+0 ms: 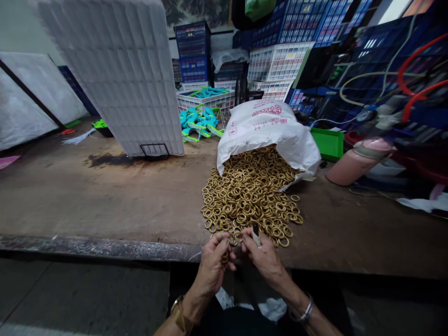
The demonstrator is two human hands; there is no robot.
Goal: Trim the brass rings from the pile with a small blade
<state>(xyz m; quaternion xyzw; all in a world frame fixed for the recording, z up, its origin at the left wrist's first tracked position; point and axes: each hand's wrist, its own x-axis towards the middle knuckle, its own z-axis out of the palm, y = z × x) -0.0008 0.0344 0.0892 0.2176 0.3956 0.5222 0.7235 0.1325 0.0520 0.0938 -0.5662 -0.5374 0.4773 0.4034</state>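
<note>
A heap of brass-coloured rings (245,196) spills from the mouth of a white woven sack (266,121) towards the table's front edge. Just in front of the heap, my left hand (213,261) is closed, with a few gold rings (225,257) showing between the fingers. My right hand (266,261) is beside it, fingers curled around a slim tool (256,234) with a dark end and a pale part; its exact kind cannot be made out. The fingertips of both hands point towards each other, a small gap apart.
A tall ribbed white panel (115,79) stands on the table (87,205) at left. Turquoise and green pieces (201,122) lie behind the sack. A pink bottle (357,161) and a green tray (327,143) are at right. Stacked crates (271,63) line the back.
</note>
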